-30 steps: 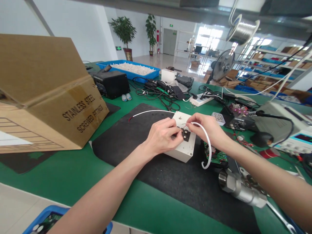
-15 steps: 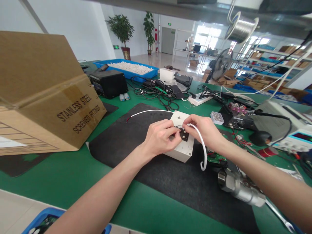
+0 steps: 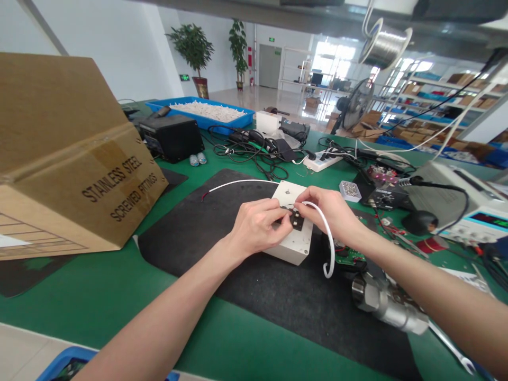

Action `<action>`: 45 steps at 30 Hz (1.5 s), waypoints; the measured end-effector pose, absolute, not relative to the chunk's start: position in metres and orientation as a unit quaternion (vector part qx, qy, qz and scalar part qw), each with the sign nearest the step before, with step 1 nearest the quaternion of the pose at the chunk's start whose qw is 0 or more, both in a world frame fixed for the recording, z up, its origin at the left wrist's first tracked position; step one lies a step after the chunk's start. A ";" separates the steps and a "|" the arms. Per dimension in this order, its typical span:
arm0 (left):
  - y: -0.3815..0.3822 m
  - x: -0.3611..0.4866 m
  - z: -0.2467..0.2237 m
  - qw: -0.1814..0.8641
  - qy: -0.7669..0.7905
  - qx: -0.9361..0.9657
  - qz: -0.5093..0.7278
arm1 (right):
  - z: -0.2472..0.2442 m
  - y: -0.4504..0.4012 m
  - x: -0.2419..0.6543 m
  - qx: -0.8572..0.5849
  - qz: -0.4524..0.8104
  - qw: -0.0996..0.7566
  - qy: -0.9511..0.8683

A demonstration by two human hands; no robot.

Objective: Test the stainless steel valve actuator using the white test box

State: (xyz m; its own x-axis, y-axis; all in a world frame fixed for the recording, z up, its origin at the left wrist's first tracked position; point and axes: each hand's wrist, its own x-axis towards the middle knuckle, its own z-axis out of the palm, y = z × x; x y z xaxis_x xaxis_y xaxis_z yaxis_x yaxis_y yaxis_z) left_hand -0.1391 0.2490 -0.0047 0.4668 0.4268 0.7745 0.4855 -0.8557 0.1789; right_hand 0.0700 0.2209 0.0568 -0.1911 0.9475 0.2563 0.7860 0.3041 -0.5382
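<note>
A pale box (image 3: pixel 292 253) lies on the black mat (image 3: pixel 262 296), with a black terminal piece (image 3: pixel 296 219) on its top. My left hand (image 3: pixel 262 222) is closed at the left edge of that black piece; what its fingertips pinch is too small to make out. My right hand (image 3: pixel 327 209) pinches a white cable (image 3: pixel 327 233) near its end, just above the black piece. The cable curves down beside the box into a small hook. Another thin white wire (image 3: pixel 242 182) with a dark red tip runs left from the box.
A big cardboard box (image 3: pixel 119 185) stands at the left. Tangled black cables (image 3: pixel 257 151) and a power strip (image 3: pixel 323 160) lie behind. On the right are a green circuit board (image 3: pixel 349 256), a metal fitting (image 3: pixel 389 304), a wrench (image 3: pixel 452 349) and a power supply (image 3: pixel 464 206).
The whole view has shifted slightly, so most things appear a little further left. Both hands keep nearly the same pose over the black piece.
</note>
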 end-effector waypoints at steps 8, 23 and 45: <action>0.248 -0.139 -0.006 0.035 -0.268 -0.855 -0.443 | 0.056 0.221 0.071 -0.571 0.147 0.282 -0.757; 0.243 -0.136 -0.006 0.034 -0.333 -0.807 -0.487 | 0.063 0.225 0.072 -0.556 0.132 0.247 -0.783; 0.242 -0.139 -0.005 -0.011 -0.326 -0.816 -0.478 | 0.081 0.227 0.055 -0.532 -0.042 0.110 -0.838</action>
